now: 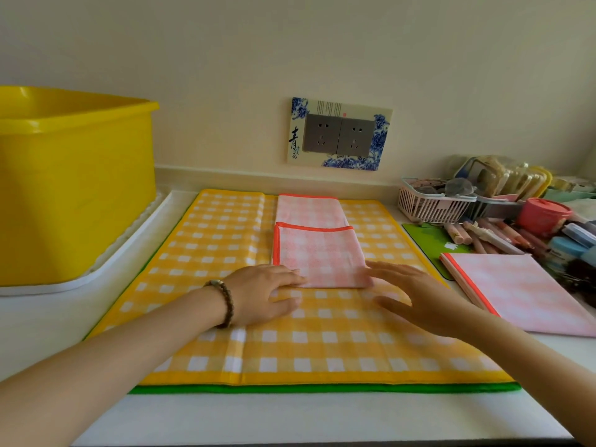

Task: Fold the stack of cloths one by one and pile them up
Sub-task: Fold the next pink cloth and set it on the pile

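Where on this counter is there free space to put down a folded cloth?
Free: the yellow checked cloth between the pink cloth and the white tray; also its near strip before the green edge. Crowded: the right back corner, with basket and pens behind the folded pink pile.

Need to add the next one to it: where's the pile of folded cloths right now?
In the head view, the folded pink pile lies at far right, beside the yellow checked cloth, just in front of the pens.

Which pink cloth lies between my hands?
The partly folded pink cloth on the yellow checked cloth; the other pink cloth lies aside at right.
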